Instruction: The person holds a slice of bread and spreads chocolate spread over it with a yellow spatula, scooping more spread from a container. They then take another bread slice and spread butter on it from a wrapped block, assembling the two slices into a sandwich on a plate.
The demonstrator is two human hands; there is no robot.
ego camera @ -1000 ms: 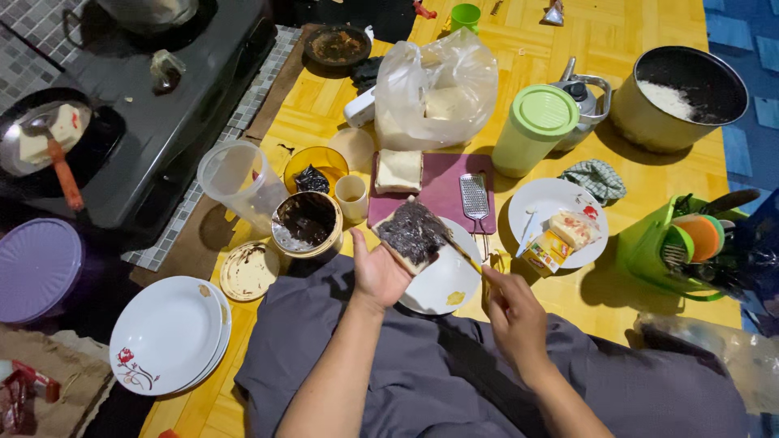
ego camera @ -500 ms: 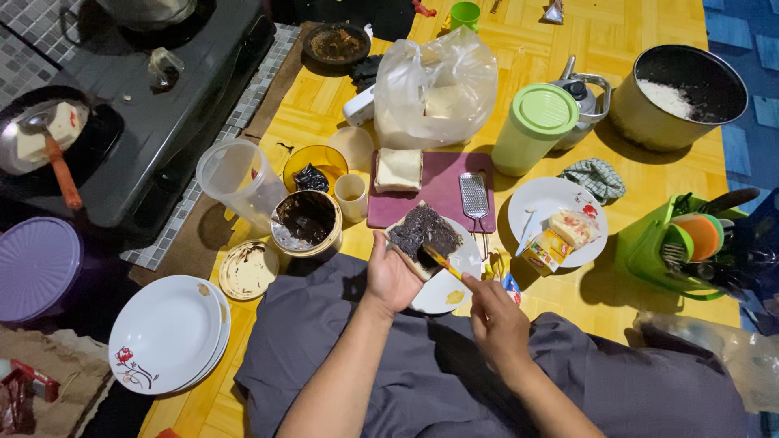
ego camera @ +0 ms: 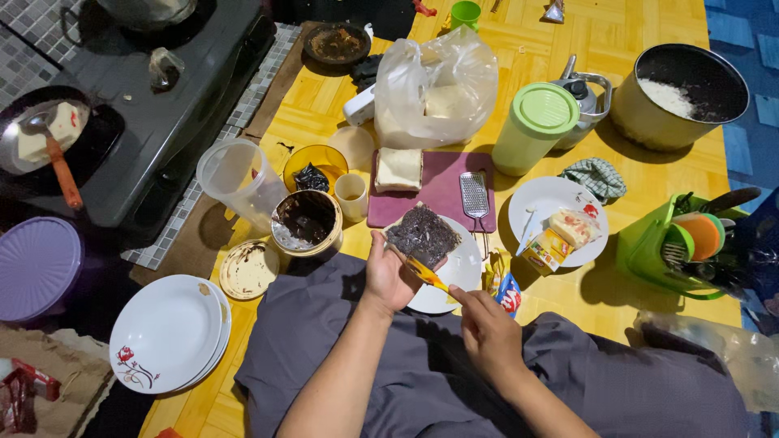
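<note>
Bread slice (ego camera: 420, 235), coated with dark chocolate spread, rests flat on the open palm of the left hand (ego camera: 388, 276), fingers curled under its near edge so the coated face stays level and upward. It hovers just above the white plate (ego camera: 462, 272), which would catch any drips, in front of the person's lap. The right hand (ego camera: 487, 332) pinches the handle of a yellow knife (ego camera: 426, 272) in a closed grip, the blade angled toward eleven o'clock and touching the slice's near edge, as if scraping spread along it.

At ten o'clock from the slice stands the open spread tin (ego camera: 306, 221), with its lid (ego camera: 247, 270) lying beside it and a small cup (ego camera: 351, 197) close by. At twelve o'clock a purple cutting board (ego camera: 442, 199) carries another slice of bread (ego camera: 398, 169) and a small grater (ego camera: 474, 195). A second plate (ego camera: 552, 199) with cheese packets sits at three o'clock. Stacked plates (ego camera: 166, 332) lie at eight o'clock. Nothing blocks the way between tin and slice; the yellow floor mat (ego camera: 617, 49) is crowded but the plate below is bare.
</note>
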